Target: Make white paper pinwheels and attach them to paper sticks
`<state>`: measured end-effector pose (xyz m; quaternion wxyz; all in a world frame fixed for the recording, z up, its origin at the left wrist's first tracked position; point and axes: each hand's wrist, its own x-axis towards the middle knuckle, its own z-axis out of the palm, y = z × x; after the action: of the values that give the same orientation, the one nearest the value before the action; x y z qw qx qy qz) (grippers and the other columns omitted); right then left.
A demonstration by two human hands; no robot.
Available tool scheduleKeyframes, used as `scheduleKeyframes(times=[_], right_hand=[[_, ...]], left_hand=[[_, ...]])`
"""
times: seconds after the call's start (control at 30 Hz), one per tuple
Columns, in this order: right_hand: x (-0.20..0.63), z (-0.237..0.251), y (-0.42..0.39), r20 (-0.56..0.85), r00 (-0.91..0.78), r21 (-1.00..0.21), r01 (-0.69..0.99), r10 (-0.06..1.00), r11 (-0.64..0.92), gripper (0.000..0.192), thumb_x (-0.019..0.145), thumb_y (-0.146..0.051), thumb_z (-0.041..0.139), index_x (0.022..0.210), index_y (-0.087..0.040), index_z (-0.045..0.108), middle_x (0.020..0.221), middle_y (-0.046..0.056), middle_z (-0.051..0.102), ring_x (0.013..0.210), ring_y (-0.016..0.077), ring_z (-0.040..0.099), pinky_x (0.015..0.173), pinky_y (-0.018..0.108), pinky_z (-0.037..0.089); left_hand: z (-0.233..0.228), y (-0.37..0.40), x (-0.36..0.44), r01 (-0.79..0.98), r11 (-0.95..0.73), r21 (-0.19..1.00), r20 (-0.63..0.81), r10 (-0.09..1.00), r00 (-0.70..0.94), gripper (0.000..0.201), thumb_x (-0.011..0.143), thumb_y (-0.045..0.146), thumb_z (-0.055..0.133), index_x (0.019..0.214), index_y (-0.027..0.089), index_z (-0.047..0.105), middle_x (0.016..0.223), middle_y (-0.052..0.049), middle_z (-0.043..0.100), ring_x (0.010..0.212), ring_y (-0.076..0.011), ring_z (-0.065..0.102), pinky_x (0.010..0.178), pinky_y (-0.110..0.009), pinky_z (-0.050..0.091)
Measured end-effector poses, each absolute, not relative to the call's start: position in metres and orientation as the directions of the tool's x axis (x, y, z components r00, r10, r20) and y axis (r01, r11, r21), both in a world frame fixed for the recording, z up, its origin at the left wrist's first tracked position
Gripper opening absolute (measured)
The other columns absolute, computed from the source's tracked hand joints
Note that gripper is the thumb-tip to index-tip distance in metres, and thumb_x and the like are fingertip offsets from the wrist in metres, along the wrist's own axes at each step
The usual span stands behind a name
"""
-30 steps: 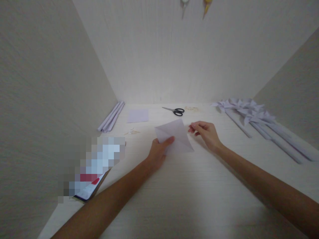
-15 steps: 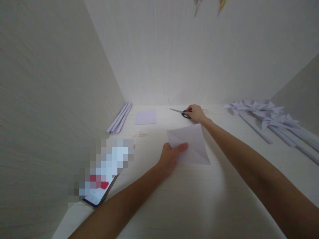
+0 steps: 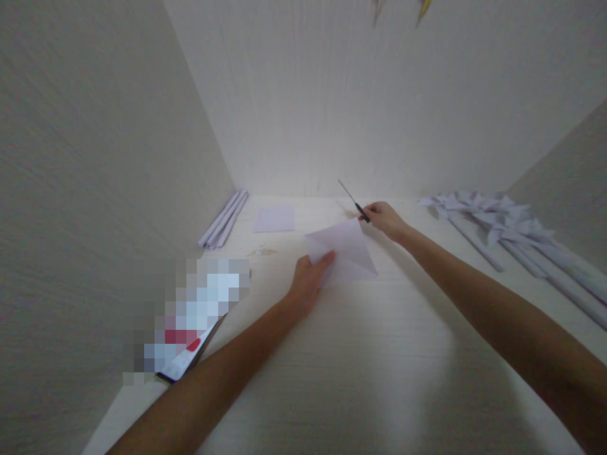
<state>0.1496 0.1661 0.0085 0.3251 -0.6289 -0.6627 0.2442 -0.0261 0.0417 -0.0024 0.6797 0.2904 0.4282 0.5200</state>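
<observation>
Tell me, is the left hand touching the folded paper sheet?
Touching. The head view shows the left hand pinching the folded paper sheet, thumb lying on top of its near corner.

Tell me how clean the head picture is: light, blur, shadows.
Head view: soft light, brightest at the back wall, washing out the far table. The scissors in the right hand are thin and slightly smeared. The left hand on the paper is fairly sharp. A pixelated block hides the lower left.
</observation>
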Motion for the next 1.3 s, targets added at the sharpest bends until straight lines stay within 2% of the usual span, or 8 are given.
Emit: scheduleKeyframes(times=[0.1,0.17,0.23,0.3,0.47,0.67,0.87,1.3], right_hand=[[0.153,0.018,0.11,0.065,-0.069,-0.849,0.521,0.995,0.091,0.033,0.077,-0.043,0.044,0.063,-0.014,0.054,0.062,0.003,0.056,0.046,0.007,0.041,0.043,0.02,0.032],[0.154,0.022,0.067,-0.046,-0.138,-0.993,0.119,0.989,-0.03,0.031,0.07,-0.046,0.053,0.067,-0.015,0.053,0.064,0.001,0.053,0.046,0.0054,0.038,0.041,0.019,0.03],[0.155,0.021,0.029,-0.145,-0.185,-0.982,-0.096,0.972,-0.165,0.031,0.065,-0.046,0.06,0.073,-0.017,0.055,0.062,-0.001,0.049,0.044,0.0053,0.035,0.039,0.019,0.028],[0.156,0.019,0.0,-0.188,-0.198,-0.957,-0.184,0.962,-0.225,0.031,0.067,-0.047,0.058,0.077,-0.018,0.056,0.063,0.0,0.05,0.046,0.0068,0.037,0.04,0.021,0.028],[0.152,0.014,-0.029,-0.105,-0.259,-0.989,-0.075,0.96,-0.129,0.033,0.07,-0.05,0.054,0.076,-0.018,0.053,0.057,-0.001,0.046,0.045,0.0073,0.031,0.041,0.023,0.02],[0.148,0.011,-0.032,-0.06,-0.224,-0.998,0.038,0.973,-0.053,0.04,0.062,-0.056,0.058,0.062,-0.02,0.041,0.051,-0.003,0.04,0.047,0.0086,0.031,0.042,0.023,0.022],[0.15,0.002,-0.036,-0.026,-0.221,-1.0,0.011,0.975,-0.024,0.036,0.067,-0.053,0.055,0.064,-0.02,0.04,0.051,-0.004,0.04,0.046,0.0081,0.03,0.042,0.023,0.022],[0.152,0.005,-0.043,-0.106,-0.294,-0.983,0.175,0.95,-0.056,0.038,0.068,-0.056,0.051,0.067,-0.02,0.039,0.056,-0.004,0.038,0.049,0.0082,0.03,0.042,0.021,0.024]], left_hand=[[0.004,0.051,-0.037,-0.328,0.212,0.92,-0.199,0.977,0.072,0.026,0.058,0.033,0.066,0.072,0.011,0.063,0.071,-0.01,0.066,0.06,-0.0171,0.059,0.059,-0.029,0.046],[0.01,0.056,-0.045,-0.211,0.149,0.966,-0.144,0.989,0.039,0.027,0.057,0.033,0.065,0.071,0.01,0.063,0.068,-0.008,0.065,0.058,-0.0164,0.058,0.058,-0.028,0.045],[0.017,0.061,-0.051,-0.1,0.116,0.988,-0.115,0.993,0.018,0.027,0.057,0.034,0.064,0.069,0.01,0.063,0.064,-0.007,0.064,0.055,-0.0162,0.057,0.053,-0.027,0.044],[0.026,0.064,-0.055,-0.014,0.093,0.996,-0.093,0.996,-0.002,0.026,0.056,0.033,0.063,0.068,0.01,0.063,0.062,-0.007,0.063,0.051,-0.0156,0.055,0.048,-0.025,0.041],[0.051,0.071,-0.056,0.205,0.012,0.979,-0.009,1.0,-0.013,0.023,0.054,0.033,0.063,0.056,0.01,0.061,0.05,-0.004,0.057,0.042,-0.0123,0.049,0.039,-0.021,0.033],[0.07,0.07,-0.057,0.273,-0.052,0.961,0.05,0.999,0.014,0.016,0.053,0.027,0.063,0.056,0.012,0.062,0.051,-0.002,0.058,0.048,-0.0138,0.052,0.044,-0.022,0.037],[0.073,0.068,-0.058,0.212,-0.011,0.977,0.007,1.0,0.023,0.013,0.052,0.023,0.064,0.059,0.012,0.063,0.056,-0.004,0.061,0.047,-0.0143,0.054,0.043,-0.022,0.038],[0.082,0.062,-0.053,0.115,0.051,0.992,-0.049,0.999,-0.017,0.024,0.049,0.026,0.069,0.067,0.011,0.062,0.061,-0.006,0.062,0.057,-0.0191,0.058,0.051,-0.027,0.044]])
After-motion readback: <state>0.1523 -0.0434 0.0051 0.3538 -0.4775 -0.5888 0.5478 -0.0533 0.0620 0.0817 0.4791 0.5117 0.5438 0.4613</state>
